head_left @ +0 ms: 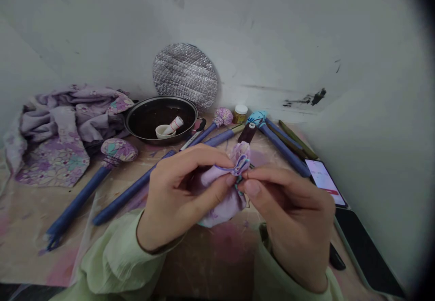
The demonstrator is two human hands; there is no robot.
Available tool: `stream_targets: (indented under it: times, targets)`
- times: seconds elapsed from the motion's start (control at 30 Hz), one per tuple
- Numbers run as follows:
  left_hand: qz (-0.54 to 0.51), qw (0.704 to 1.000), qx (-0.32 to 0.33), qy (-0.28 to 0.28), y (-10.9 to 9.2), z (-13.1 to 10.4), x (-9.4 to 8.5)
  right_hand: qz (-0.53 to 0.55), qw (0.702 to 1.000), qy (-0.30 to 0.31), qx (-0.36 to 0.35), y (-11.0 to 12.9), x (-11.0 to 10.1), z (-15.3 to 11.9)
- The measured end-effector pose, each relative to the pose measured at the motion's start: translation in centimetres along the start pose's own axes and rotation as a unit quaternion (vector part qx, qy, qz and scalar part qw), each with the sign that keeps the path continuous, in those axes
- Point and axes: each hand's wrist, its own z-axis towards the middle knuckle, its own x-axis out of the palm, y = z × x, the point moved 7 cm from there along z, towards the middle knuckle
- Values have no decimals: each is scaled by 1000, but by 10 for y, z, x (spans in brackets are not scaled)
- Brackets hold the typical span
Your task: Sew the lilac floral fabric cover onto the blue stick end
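Note:
My left hand (185, 192) pinches a piece of light purple printed fabric (224, 210) between thumb and forefinger. The cloth's edge is bunched into small folds at the fingertips, and the rest hangs puffed out below. My right hand (288, 206) is closed in a pinch against the right side of those folds. Whatever its fingertips hold is too small to make out. Just behind the hands, a small dark spool or bottle with a white top (248, 132) lies on the table.
A dark pan (136, 133) holds a small white cup (165, 132) with a white roll. Purple cloth (54, 147) is heaped at left. Blue sticks with fabric-covered heads, like this mallet-shaped one (79, 201), lie around. A lidded jar (240, 114) and a silver disc (185, 76) stand behind; a lit phone (326, 183) lies right.

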Motion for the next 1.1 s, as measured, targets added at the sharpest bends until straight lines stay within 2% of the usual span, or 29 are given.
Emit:
stream_targets:
  times: [0.1, 0.33, 0.6, 0.77, 0.93, 1.1]
  targets:
    - [25, 1000, 12, -14, -2, -1, 0, -22, 1000, 0, -4, 1, -1, 0]
    - [30, 998, -11, -61, -2, -5, 0, -34, 999, 11, 5, 2, -1, -2]
    - [30, 998, 10, -63, -5, -7, 4, -34, 999, 22, 8, 4, -1, -1]
    - [16, 999, 11, -44, -7, -6, 6, -44, 999, 15, 5, 4, -2, -2]
    - [29, 998, 46, -26, -10, -5, 7, -48, 999, 19, -2, 7, -4, -2]
    - [22, 987, 157, -41, -19, -4, 7, -41, 999, 29, 8, 11, -3, 2]
